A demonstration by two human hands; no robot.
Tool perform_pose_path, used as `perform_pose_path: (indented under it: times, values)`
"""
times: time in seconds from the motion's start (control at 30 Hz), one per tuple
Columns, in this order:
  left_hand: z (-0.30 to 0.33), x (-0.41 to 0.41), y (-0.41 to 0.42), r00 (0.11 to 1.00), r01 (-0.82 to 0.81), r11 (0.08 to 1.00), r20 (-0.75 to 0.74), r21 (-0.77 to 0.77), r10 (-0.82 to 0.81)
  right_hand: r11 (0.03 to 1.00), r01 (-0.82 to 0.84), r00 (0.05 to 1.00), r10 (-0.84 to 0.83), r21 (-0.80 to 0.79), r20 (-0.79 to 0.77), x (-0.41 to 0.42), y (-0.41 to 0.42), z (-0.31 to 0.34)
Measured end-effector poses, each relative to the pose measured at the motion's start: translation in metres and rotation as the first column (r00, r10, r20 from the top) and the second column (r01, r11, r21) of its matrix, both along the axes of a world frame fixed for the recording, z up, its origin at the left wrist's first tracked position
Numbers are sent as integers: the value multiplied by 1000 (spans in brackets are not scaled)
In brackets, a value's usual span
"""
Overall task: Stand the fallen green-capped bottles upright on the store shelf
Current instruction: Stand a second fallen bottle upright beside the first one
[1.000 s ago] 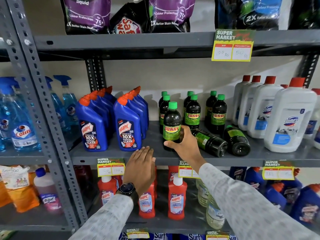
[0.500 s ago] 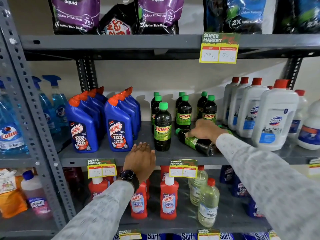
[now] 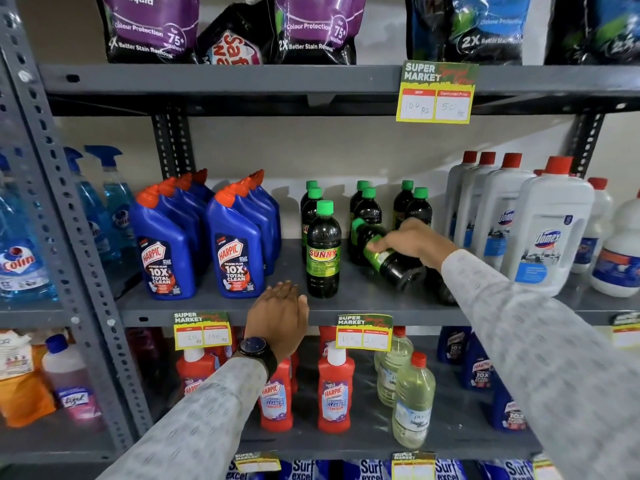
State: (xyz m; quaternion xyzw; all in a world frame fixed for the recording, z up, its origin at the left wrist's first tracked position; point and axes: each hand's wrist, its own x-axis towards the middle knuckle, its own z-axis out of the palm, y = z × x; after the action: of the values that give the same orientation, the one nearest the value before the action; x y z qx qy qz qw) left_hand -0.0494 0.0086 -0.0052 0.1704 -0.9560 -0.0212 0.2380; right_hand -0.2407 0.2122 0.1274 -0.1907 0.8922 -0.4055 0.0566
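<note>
My right hand (image 3: 414,242) grips a fallen dark green-capped bottle (image 3: 384,258), which is tilted with its cap up-left and its base off toward the shelf front. A second fallen bottle (image 3: 441,289) lies behind my right sleeve, mostly hidden. One Sunny bottle (image 3: 323,251) stands upright at the front of the middle shelf (image 3: 225,306), with several more upright green-capped bottles (image 3: 367,206) behind it. My left hand (image 3: 278,320) rests flat on the shelf's front edge, holding nothing.
Blue Harpic bottles (image 3: 235,247) stand left of the green-capped ones, white Domex bottles (image 3: 550,233) to the right. Price tags (image 3: 363,332) hang on the shelf edge. Red bottles and clear bottles fill the shelf below; pouches sit above.
My right hand left the upright front bottle, reached right to the nearer fallen bottle, closed on it and has begun tilting its cap end upward. The left hand stayed put.
</note>
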Motion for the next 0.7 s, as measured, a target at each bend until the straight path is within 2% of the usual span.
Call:
perform_pose_path:
  times: [0.1,0.23,0.4,0.7]
  values:
    - [-1,-1,0,1000,-4,1000,-7,0,4,968,17,998,-30,-251,-48,4,0,4]
    - [-2,-1,-1,1000,2,1000,-14,-7,-2,886,12,989,-79,-464,-125,17,-2,-10]
    - [-3,-1,-1,999,-6,999,-37,-32,4,872,-38,970,-85,-487,-227,26,-4,-48]
    - [-6,-5,-2,998,-8,999,-63,-40,6,873,-24,966,-105,-486,-237,25,-8,-79]
